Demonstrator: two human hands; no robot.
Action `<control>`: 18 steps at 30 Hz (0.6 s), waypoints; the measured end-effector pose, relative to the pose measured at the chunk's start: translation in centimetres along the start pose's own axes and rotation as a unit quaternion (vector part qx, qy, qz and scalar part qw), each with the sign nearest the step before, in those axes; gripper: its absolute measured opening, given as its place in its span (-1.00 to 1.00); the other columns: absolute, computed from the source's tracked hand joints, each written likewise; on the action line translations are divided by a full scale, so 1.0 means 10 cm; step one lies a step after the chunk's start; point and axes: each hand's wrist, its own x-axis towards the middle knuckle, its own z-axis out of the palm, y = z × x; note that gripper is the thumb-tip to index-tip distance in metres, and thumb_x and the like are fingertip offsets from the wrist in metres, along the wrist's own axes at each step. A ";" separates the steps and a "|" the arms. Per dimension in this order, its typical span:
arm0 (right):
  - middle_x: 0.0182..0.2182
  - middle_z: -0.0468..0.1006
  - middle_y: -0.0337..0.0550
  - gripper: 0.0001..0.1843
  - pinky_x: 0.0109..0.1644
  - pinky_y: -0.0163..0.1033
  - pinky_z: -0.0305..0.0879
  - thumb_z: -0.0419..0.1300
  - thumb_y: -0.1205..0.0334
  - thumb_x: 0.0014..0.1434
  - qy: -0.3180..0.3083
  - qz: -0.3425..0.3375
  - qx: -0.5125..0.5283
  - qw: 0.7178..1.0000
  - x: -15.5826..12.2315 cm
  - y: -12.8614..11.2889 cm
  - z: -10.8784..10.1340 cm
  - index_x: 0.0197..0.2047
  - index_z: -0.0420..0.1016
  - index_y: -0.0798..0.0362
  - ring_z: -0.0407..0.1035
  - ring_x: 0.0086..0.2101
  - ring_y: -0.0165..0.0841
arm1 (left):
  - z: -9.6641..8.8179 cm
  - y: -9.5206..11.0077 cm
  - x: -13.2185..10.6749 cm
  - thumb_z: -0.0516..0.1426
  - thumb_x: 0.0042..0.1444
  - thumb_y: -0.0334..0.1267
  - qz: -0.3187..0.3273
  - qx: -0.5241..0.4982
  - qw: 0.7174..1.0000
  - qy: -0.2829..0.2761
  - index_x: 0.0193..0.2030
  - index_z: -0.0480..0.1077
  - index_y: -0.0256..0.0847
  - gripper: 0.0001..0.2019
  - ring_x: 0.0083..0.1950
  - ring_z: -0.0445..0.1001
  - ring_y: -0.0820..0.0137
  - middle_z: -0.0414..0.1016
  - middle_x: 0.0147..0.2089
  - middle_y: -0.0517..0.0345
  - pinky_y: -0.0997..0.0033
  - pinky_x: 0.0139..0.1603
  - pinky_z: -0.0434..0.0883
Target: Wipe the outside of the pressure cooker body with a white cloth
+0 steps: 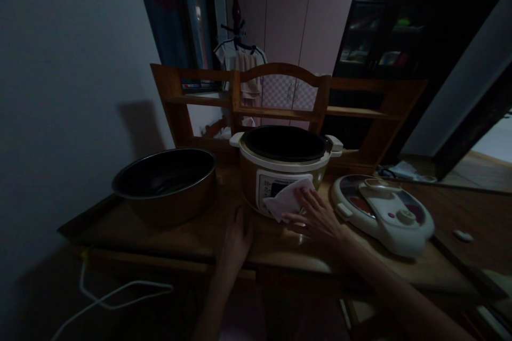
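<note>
My right hand [314,213] presses a folded white cloth [286,200] against the front control panel of an electric cooker [248,178]. The cooker has a white rim, side handles and a dark inner pot, with its top uncovered. Low in front of the cooker's left side, my left hand [237,237] rests at the wooden desk top with thumb and fingers apart and nothing visible in it. A large dark round pot [172,205] stands to the left. On the right lies the white cooker lid [394,213] with its clear window and knob.
The desk [308,253] carries a wooden shelf rack [280,68] along its back edge. A white cord [132,283] hangs at the lower left. Behind stand a pink wardrobe [288,16] and a coat stand with clothes [240,56]. The room is dim.
</note>
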 end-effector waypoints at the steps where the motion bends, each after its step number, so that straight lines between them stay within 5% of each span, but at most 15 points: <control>1: 0.40 0.12 -0.27 -0.43 0.42 0.16 -0.14 0.31 0.16 0.24 -0.002 0.010 -0.004 1.000 -0.02 0.00 0.01 0.26 0.33 -0.42 -0.04 0.37 -0.10 | -0.01 0.01 0.00 0.00 0.32 -0.18 -0.001 0.005 1.000 -0.005 0.19 0.29 -0.23 -0.64 0.09 0.49 0.12 0.42 0.14 -0.16 0.08 0.08 0.46; 10: 0.34 0.24 -0.19 -0.35 0.46 0.04 -0.22 0.19 -0.03 0.32 0.139 0.029 -0.112 0.984 0.09 -0.14 0.10 0.40 0.13 -0.23 0.13 0.30 -0.19 | 0.01 0.02 0.00 -0.02 0.33 -0.18 -0.009 0.067 0.997 -0.028 0.19 0.29 -0.24 -0.64 0.08 0.49 0.16 0.44 0.14 -0.13 0.13 0.09 0.44; 18: 0.31 0.30 -0.06 -0.41 0.46 0.00 -0.16 0.06 0.19 0.40 0.126 -0.018 -0.107 0.986 0.06 -0.04 0.08 0.43 0.08 0.06 0.14 0.30 -0.21 | 0.04 -0.01 -0.02 -0.02 0.32 -0.19 0.004 0.081 0.997 -0.021 0.18 0.30 -0.21 -0.66 0.05 0.49 0.19 0.47 0.09 -0.09 0.17 0.08 0.44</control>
